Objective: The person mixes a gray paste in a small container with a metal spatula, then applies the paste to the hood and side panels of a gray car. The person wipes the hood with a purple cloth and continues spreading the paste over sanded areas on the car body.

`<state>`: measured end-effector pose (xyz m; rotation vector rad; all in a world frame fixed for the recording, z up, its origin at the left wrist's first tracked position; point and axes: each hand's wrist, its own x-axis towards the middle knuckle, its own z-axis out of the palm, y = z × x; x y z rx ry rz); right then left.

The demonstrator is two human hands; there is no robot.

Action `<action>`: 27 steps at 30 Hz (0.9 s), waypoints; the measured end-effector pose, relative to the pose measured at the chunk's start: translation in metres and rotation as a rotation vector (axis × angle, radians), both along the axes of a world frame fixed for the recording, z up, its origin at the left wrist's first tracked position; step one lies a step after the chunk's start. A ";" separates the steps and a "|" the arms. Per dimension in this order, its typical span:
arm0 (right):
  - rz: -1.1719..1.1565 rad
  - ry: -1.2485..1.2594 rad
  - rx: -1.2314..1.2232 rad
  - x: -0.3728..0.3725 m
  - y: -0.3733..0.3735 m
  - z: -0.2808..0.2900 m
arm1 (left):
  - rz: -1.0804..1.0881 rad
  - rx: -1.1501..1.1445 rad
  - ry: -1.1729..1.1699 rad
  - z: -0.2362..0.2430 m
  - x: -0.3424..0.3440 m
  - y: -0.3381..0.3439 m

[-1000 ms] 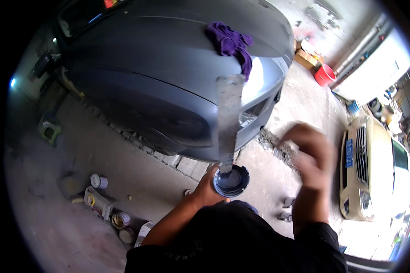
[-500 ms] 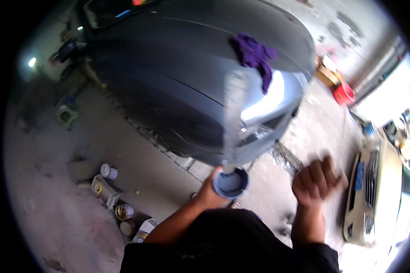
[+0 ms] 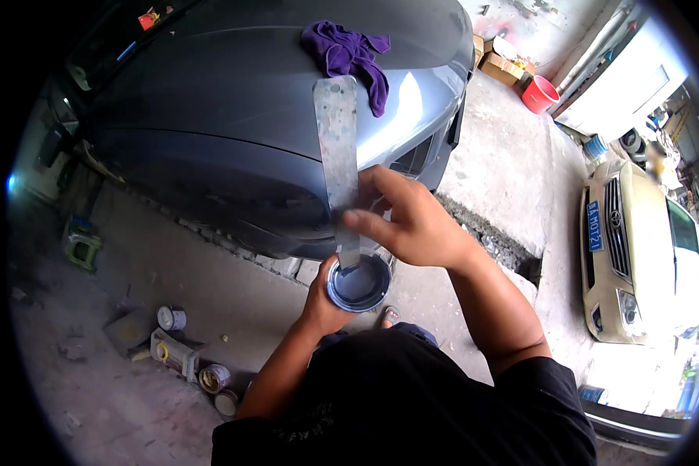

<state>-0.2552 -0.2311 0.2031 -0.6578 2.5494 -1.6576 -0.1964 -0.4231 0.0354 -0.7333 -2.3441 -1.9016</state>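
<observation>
My left hand (image 3: 318, 299) is wrapped round a small open can (image 3: 359, 299) of blue-grey liquid in the lower middle. A long, flat, speckled metal strip (image 3: 334, 132) stands upright out of the can. My right hand (image 3: 415, 225) is at the strip's right edge, its fingers curled and its blurred thumb over the strip's face. Behind them is a dark grey car (image 3: 210, 85), with a crumpled purple cloth (image 3: 342, 50) on its bonnet.
A cream car (image 3: 637, 256) stands at right. A broken channel (image 3: 512, 260) crosses the concrete floor. Paint tins (image 3: 171, 318) and a green object (image 3: 81, 245) lie at lower left. Cardboard boxes (image 3: 503, 70), a red bucket (image 3: 540, 97) and a white door (image 3: 629, 81) are behind.
My right hand has swung leftward from out at the right to the metal strip, its fingers now around the edge. The view has shifted, and the can sits slightly further left.
</observation>
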 end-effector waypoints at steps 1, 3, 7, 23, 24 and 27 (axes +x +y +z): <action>-0.018 0.057 0.136 0.000 -0.002 0.004 | -0.048 -0.112 -0.013 0.006 -0.005 -0.001; 0.010 0.201 0.160 0.010 0.004 0.009 | -0.025 -0.040 -0.044 0.005 -0.004 0.002; -0.144 0.302 0.117 0.016 0.010 0.012 | 0.062 -0.019 -0.009 0.005 -0.010 0.005; 0.191 0.418 0.056 0.036 0.021 0.001 | 0.035 -0.002 -0.015 0.004 -0.021 0.001; 0.107 0.401 0.022 0.035 0.034 0.002 | 0.049 0.001 0.003 0.001 -0.023 -0.002; -0.044 0.344 0.082 0.030 0.034 0.009 | 0.031 -0.026 0.025 -0.001 -0.016 0.001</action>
